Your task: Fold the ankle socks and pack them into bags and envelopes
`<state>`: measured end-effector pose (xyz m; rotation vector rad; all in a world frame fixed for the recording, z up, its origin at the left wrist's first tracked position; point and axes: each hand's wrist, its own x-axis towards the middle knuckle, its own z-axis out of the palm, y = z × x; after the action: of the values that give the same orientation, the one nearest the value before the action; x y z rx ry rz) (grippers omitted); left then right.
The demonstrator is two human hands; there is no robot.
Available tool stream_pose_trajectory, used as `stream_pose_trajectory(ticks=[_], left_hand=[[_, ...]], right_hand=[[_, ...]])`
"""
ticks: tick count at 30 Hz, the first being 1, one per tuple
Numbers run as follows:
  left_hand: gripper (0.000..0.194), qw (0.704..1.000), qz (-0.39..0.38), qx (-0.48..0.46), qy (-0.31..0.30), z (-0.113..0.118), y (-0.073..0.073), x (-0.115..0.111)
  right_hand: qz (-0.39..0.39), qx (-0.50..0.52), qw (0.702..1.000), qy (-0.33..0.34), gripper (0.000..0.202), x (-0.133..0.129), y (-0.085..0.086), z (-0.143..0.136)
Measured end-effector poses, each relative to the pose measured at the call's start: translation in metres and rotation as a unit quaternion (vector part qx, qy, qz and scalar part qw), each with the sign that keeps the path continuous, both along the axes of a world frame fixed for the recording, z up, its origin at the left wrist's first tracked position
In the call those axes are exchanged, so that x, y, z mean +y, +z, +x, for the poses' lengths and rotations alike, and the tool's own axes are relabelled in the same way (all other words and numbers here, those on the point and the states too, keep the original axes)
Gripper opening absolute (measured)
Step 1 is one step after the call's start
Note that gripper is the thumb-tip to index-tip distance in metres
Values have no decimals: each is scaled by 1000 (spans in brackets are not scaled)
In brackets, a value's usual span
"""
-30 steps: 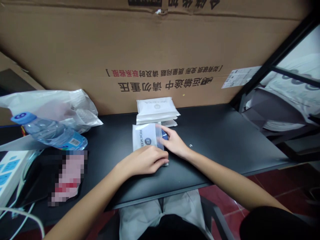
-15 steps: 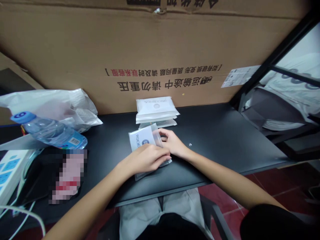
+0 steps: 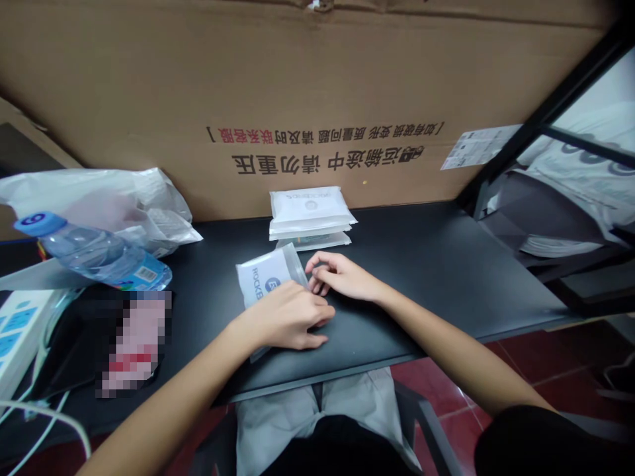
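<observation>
A frosted zip pouch (image 3: 270, 268) with blue lettering and a round blue logo lies at an angle on the black desk. My left hand (image 3: 290, 314) rests over its lower part, hiding much of it, with thumb and fingers apart. Just off the pouch's right edge is my right hand (image 3: 342, 276), its fingers loosely curled and spread, with nothing visible in them. Whether a fingertip still touches that edge I cannot tell. Behind the pouch, several similar white pouches (image 3: 311, 206) are stacked against the cardboard.
A large cardboard box (image 3: 317, 79) with printed characters stands along the desk's back. To the left lie a water bottle (image 3: 104, 254), a white plastic bag (image 3: 149, 198), a power strip (image 3: 24, 330) and cables. A black metal frame (image 3: 516, 158) rises at the right.
The pouch has shifted a little to the left. My hands, which were together at its right edge, have moved apart, and the fingers have loosened.
</observation>
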<state>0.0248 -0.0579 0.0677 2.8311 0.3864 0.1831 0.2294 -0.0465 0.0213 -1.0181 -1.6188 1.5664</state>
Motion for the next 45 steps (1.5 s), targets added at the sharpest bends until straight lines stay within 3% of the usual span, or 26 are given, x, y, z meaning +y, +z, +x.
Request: stream_pose_trajectory(ticks=[4,7,13,19,25,29,37,42,45], left_hand=[[18,997,64,34,40,-3,-1,4],[19,995,78,20,61,-10,5,11],[30,996,32,-67,50,-22,15,21],[28,991,-84,-103,30,-29,18,26],[29,973,-183,-140,20,-31,28,24],[23,954,-231,-191,24,-32,39,18],[15,912,-251,-321,39,-28,48,11],[28,864,-341,-369,37,-36,43,18],[41,812,-400,-425,20,-44,37,27]], right_hand=[[166,-112,980,3,15,-3,8,7],[237,-109,965,36,14,-8,15,11],[282,-49,956,69,14,-12,19,14],[344,-34,935,79,14,-12,16,12],[352,7,934,65,11,-16,15,5],[370,15,928,41,10,-19,22,3],[480,-2,877,9,7,-24,36,3],[502,-61,863,-17,6,-16,38,8],[491,-125,862,-19,8,-3,41,25]])
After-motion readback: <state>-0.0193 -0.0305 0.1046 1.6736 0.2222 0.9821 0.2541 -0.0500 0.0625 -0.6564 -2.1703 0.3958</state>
